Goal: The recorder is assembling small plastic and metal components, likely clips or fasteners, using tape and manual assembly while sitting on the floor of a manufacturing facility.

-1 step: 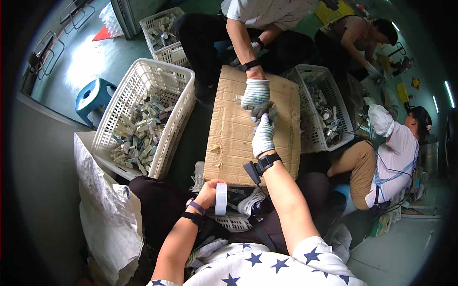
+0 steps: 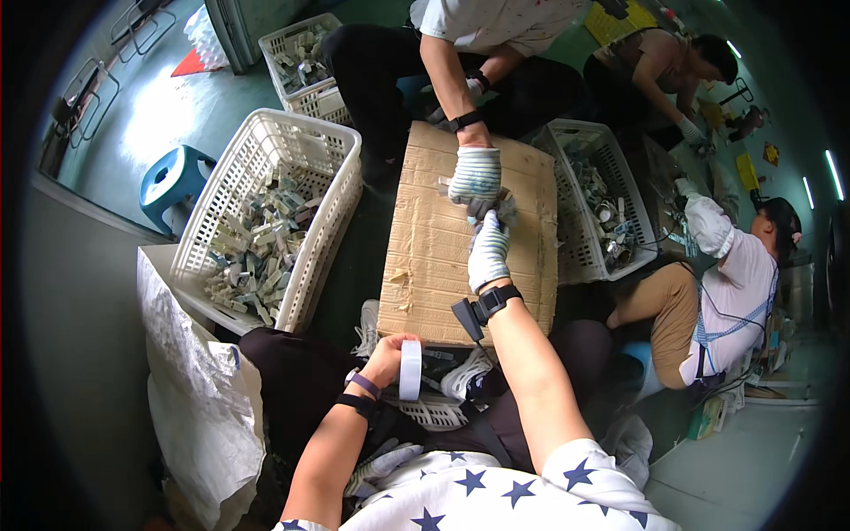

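My right hand (image 2: pixel 490 254), in a white striped glove, reaches over the middle of a brown cardboard sheet (image 2: pixel 434 257). Its fingers are closed and meet the gloved hand (image 2: pixel 475 175) of a person opposite. A bit of clear crumpled plastic (image 2: pixel 507 211) shows beside the fingers; whatever lies between the two hands is hidden. My left hand (image 2: pixel 386 361) is bare, at the cardboard's near edge. Its fingers curl round a pale translucent ring, seemingly a roll of tape (image 2: pixel 410 370).
A white crate (image 2: pixel 332 142) full of small metal pieces stands left; another such crate (image 2: pixel 567 146) is right. Behind the left one is a smaller crate (image 2: pixel 274 49). A blue stool (image 2: pixel 164 177) stands far left, a torn white sack (image 2: pixel 199 398) near left. Two more people sit at right.
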{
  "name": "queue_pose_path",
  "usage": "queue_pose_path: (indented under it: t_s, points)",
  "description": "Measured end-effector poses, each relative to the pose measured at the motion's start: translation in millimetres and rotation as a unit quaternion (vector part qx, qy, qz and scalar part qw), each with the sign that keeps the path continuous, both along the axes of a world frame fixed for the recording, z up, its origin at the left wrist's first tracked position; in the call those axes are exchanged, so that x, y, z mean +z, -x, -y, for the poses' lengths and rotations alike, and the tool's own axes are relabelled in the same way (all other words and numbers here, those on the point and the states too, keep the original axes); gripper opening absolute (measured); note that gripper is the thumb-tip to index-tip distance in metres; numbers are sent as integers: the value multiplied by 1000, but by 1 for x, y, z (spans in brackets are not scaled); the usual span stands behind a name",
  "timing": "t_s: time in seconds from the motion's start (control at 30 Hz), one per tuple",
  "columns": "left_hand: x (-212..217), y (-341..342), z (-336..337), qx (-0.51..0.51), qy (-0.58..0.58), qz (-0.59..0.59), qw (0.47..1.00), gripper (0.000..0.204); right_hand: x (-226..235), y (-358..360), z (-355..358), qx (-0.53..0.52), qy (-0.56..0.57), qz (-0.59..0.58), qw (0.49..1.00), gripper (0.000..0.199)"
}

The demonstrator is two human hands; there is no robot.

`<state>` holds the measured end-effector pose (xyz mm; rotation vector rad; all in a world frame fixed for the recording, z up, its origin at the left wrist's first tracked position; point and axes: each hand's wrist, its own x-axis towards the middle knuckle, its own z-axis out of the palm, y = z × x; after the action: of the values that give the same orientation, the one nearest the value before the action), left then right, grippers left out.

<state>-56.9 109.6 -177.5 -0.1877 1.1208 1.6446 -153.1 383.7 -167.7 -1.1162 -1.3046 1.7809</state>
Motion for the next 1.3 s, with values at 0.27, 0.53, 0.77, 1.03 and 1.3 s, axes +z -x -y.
queue_pose_path:
  t_s: [0.27,0.53,0.77,1.03,1.3]
  points:
    - [-6,-1,2,-5,0,-13,1000,10,13,-9,2,-5,14,39,999,30]
    - [-4,-2,-2,-12,-6,-29,999,7,32,-21,1,2,1,75,997,52]
    - [-9,0,0,-3,-7,-35,999,7,28,-35,-12,-3,-96,83,992,43]
    - [-4,-7,9,7,30,-33,999,11,45,-109,11,-4,35,90,995,23]
    - [-5,-5,-1,-6,33,-40,999,8,43,-85,-51,29,-253,103,961,46]
